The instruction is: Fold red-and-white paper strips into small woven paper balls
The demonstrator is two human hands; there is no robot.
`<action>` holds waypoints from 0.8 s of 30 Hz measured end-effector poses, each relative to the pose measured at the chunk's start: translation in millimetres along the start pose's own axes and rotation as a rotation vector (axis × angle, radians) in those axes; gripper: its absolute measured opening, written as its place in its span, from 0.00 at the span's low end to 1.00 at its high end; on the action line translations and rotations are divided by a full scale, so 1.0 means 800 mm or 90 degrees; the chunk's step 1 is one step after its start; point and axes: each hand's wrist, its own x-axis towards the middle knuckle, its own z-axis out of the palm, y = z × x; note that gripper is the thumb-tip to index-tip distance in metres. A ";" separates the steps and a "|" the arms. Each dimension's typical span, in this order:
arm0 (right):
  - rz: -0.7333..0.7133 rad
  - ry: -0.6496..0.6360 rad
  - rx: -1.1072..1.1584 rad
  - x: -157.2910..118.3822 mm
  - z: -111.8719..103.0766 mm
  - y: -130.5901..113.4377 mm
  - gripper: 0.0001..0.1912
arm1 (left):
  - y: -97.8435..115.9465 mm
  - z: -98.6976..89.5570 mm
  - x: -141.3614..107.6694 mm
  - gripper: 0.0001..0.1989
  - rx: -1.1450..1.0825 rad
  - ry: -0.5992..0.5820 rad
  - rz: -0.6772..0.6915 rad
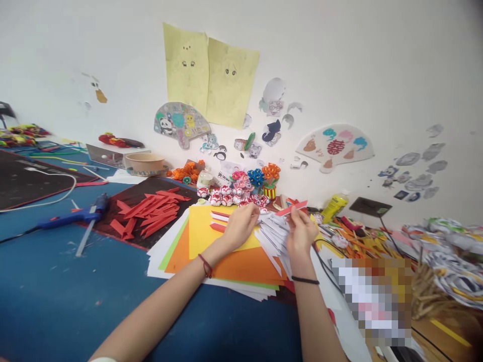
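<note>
My right hand pinches a red folded paper strip above a pile of white paper strips. Over the yellow sheet, my left hand has its fingers curled together; whether they hold anything is too small to tell. Just left of that hand, red and white folded strips lie in a short row on the yellow sheet. Orange, green and white sheets spread out beneath it. A heap of red folded strips rests on a dark mat to the left.
A blue glue gun lies on the blue table at the left. Paper flowers and red-and-white folded pieces stand by the wall. A yellow bottle, cables and piled strips lie at the right.
</note>
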 end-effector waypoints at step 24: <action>0.019 -0.264 -0.201 -0.058 0.034 0.012 0.15 | -0.001 -0.003 0.000 0.11 -0.422 0.082 -0.144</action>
